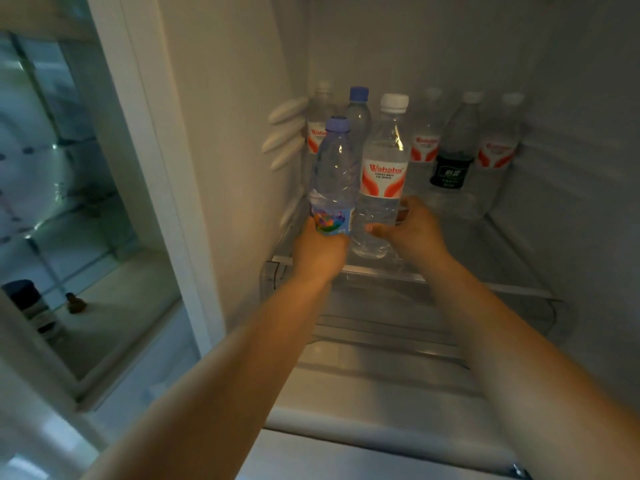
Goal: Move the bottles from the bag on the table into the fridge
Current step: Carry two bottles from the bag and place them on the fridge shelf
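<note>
The open white fridge (398,57) fills my view, and its clear glass shelf (491,251) already carries a back row of clear plastic water bottles (460,147), most with red-and-white labels, one with a dark label. Nearer the front stands the tall clear bottle with a white cap and red Wahaha label (381,174); my right hand (412,230) is wrapped round its lower body, thumb in front, fingers behind, with its base on or just above the glass. My left hand (318,251) clenches the base of the smaller clear bottle with a blue cap and colourful label (334,178), held upright just left of it and touching or nearly touching it. Behind that is another blue-capped clear bottle (358,116).

The risk, I think, is crowding: setting down two bottles side by side could nudge the blue-capped one behind, or a base might land on the shelf's front edge and tip outward when I let go.
</note>
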